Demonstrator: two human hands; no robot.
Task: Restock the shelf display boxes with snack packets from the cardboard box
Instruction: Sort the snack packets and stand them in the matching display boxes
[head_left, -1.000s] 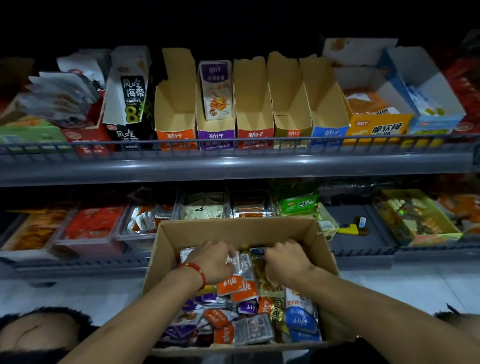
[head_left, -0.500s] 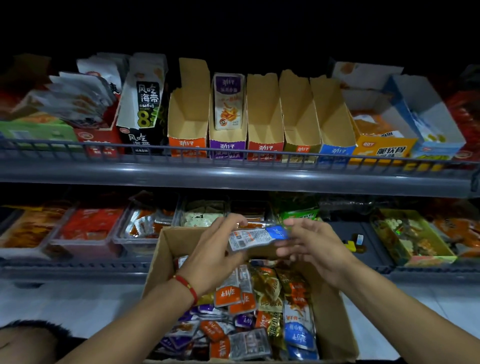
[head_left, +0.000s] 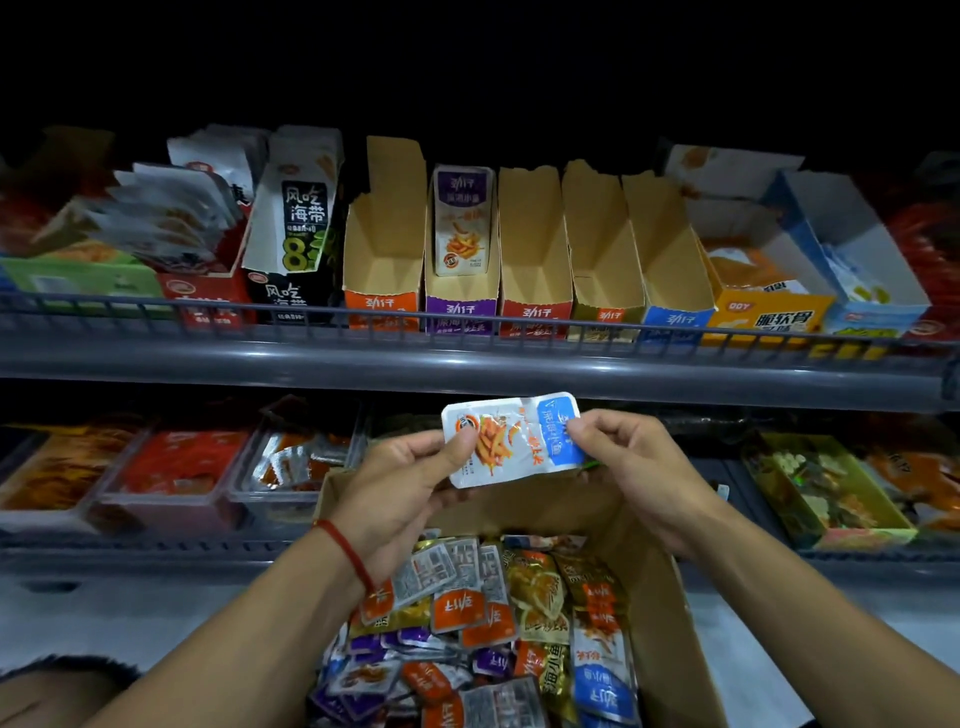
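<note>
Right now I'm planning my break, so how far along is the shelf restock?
Barely begun. Done: only the purple display box holds a packet. In hand: the left hand and right hand pinch a blue-ended packet, which matches the empty blue display box. Left: the orange, red and gold boxes look empty, and the cardboard box is full of packets.
</note>
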